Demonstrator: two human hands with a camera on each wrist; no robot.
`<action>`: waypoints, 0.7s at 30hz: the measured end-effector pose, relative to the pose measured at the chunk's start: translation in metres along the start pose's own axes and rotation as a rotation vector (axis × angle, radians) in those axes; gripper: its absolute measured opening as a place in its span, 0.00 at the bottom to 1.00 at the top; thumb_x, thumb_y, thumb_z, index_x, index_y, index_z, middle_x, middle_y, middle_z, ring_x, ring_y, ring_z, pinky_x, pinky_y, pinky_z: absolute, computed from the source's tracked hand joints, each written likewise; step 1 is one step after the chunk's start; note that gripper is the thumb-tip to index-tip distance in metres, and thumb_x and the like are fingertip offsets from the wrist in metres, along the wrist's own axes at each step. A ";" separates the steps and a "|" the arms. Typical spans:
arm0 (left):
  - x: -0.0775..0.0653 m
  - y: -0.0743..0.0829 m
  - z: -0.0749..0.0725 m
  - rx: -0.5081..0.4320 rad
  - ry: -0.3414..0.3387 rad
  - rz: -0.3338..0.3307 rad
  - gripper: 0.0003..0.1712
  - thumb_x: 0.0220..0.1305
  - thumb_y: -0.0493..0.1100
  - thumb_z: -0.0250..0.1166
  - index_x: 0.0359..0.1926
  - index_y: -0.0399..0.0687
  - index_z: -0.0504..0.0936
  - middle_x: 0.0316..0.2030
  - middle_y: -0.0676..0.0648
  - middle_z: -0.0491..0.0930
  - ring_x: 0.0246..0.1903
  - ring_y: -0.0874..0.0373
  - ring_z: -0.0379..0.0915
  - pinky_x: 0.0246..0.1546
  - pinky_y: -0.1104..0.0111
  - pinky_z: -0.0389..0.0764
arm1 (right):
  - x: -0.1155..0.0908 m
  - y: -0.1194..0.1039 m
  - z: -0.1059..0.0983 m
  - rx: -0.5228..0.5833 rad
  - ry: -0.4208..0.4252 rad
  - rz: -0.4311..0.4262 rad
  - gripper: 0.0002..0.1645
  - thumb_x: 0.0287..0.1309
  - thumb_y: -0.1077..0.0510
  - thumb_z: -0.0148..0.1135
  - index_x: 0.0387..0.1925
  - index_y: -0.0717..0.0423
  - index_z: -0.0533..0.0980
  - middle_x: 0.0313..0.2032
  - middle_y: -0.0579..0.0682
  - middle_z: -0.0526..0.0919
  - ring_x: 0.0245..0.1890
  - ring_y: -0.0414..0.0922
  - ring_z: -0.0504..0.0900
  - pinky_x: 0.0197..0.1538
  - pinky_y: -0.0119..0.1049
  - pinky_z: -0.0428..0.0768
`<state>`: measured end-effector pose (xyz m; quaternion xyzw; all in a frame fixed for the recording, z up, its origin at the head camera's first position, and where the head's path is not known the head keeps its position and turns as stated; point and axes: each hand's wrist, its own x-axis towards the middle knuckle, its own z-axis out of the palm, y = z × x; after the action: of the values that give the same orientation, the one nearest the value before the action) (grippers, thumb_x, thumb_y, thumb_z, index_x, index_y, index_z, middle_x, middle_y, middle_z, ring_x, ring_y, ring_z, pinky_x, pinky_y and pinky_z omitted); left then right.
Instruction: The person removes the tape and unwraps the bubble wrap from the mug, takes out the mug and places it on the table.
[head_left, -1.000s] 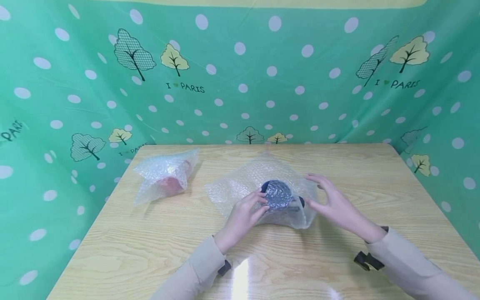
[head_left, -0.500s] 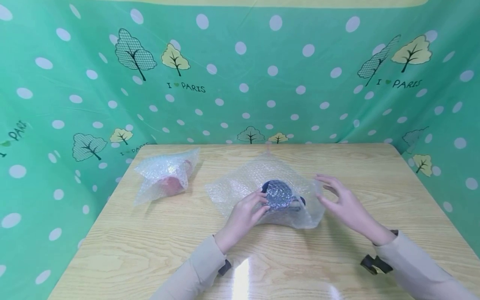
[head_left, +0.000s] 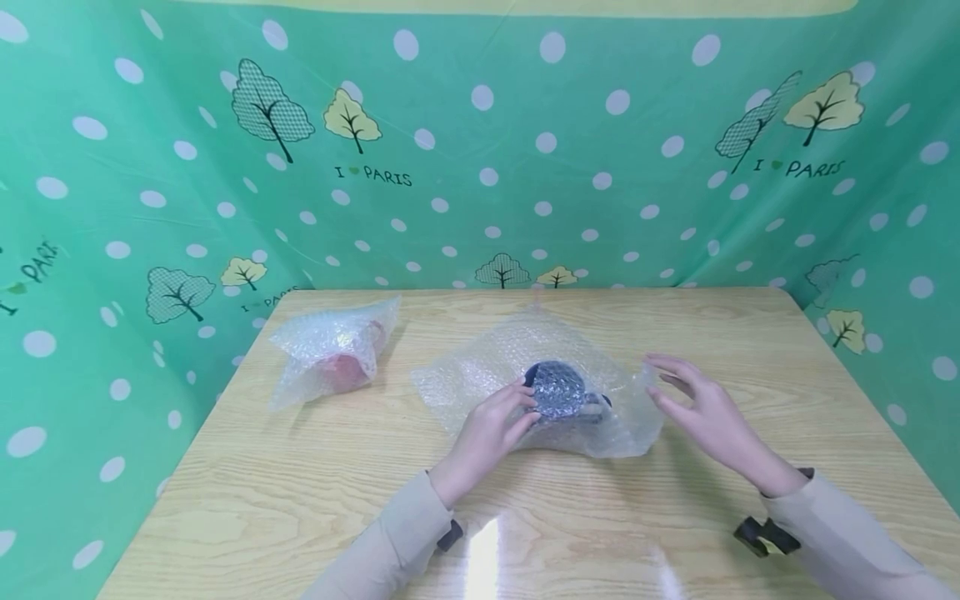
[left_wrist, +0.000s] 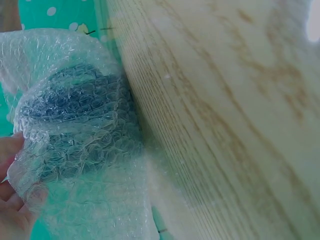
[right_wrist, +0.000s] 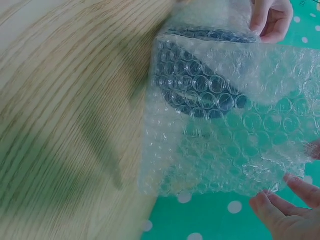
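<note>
A dark blue mug (head_left: 558, 390) lies partly covered by a sheet of bubble wrap (head_left: 472, 367) in the middle of the table; its handle points right. My left hand (head_left: 483, 427) holds the mug's left side through the wrap, fingers near the rim. With thumb and fingers, my right hand (head_left: 705, 417) pinches the sheet's right edge, drawn away from the mug. In the right wrist view, the bubble wrap (right_wrist: 240, 135) stretches as a raised flap, and the mug (right_wrist: 192, 82) shows dark through it. The left wrist view has bubbles covering the mug's side (left_wrist: 75, 100).
At the back left of the wooden table (head_left: 247, 500) sits another bubble-wrapped bundle (head_left: 333, 350) with something reddish inside. A green dotted curtain (head_left: 480, 150) hangs behind the table and along both sides.
My right hand has moved rightward, drawing the bubble wrap's right edge outward, so the flap spreads wider beside the handle. The left hand has stayed on the mug.
</note>
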<state>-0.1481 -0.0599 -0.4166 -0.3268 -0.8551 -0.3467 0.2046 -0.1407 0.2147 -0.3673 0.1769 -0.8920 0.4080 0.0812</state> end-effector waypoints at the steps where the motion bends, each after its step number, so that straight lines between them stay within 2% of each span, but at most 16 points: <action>1: 0.000 0.000 0.000 -0.004 0.000 -0.002 0.08 0.53 0.38 0.63 0.34 0.40 0.78 0.42 0.42 0.78 0.50 0.49 0.71 0.54 0.68 0.68 | 0.000 0.000 -0.001 -0.003 0.003 0.002 0.23 0.57 0.62 0.54 0.54 0.68 0.65 0.54 0.64 0.67 0.51 0.61 0.69 0.53 0.49 0.66; 4: 0.000 -0.001 0.000 0.000 -0.001 0.001 0.08 0.53 0.38 0.63 0.35 0.40 0.78 0.43 0.42 0.78 0.50 0.49 0.71 0.54 0.68 0.68 | -0.002 0.002 -0.002 -0.007 0.015 0.005 0.23 0.58 0.61 0.53 0.53 0.68 0.65 0.54 0.64 0.68 0.51 0.61 0.69 0.54 0.41 0.68; 6: -0.001 -0.001 0.001 0.001 -0.001 0.001 0.08 0.53 0.38 0.63 0.35 0.40 0.78 0.43 0.42 0.78 0.50 0.49 0.71 0.54 0.68 0.68 | -0.002 0.003 -0.003 -0.001 0.023 0.010 0.22 0.58 0.61 0.53 0.53 0.68 0.66 0.53 0.63 0.69 0.51 0.60 0.69 0.54 0.28 0.69; 9: -0.001 -0.002 0.001 0.004 -0.003 -0.001 0.08 0.53 0.39 0.62 0.35 0.40 0.78 0.43 0.43 0.78 0.50 0.49 0.70 0.54 0.68 0.68 | -0.003 0.004 -0.004 0.006 0.031 0.018 0.22 0.58 0.61 0.53 0.53 0.68 0.67 0.53 0.63 0.69 0.51 0.60 0.69 0.51 0.12 0.63; 12: -0.002 -0.002 0.001 0.002 -0.007 -0.008 0.08 0.53 0.39 0.62 0.35 0.40 0.78 0.43 0.43 0.78 0.51 0.50 0.70 0.55 0.68 0.68 | -0.004 0.005 -0.005 0.012 0.037 0.026 0.22 0.58 0.60 0.53 0.53 0.68 0.67 0.53 0.63 0.69 0.50 0.60 0.69 0.48 0.08 0.61; 21: -0.002 -0.001 0.001 0.010 -0.007 -0.009 0.08 0.54 0.39 0.62 0.35 0.40 0.78 0.43 0.43 0.78 0.51 0.50 0.70 0.55 0.69 0.67 | -0.008 0.009 -0.009 0.011 0.034 0.049 0.22 0.58 0.59 0.53 0.53 0.66 0.67 0.53 0.64 0.69 0.50 0.61 0.69 0.47 0.08 0.61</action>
<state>-0.1478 -0.0606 -0.4188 -0.3231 -0.8590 -0.3423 0.2015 -0.1371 0.2291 -0.3704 0.1486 -0.8923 0.4178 0.0853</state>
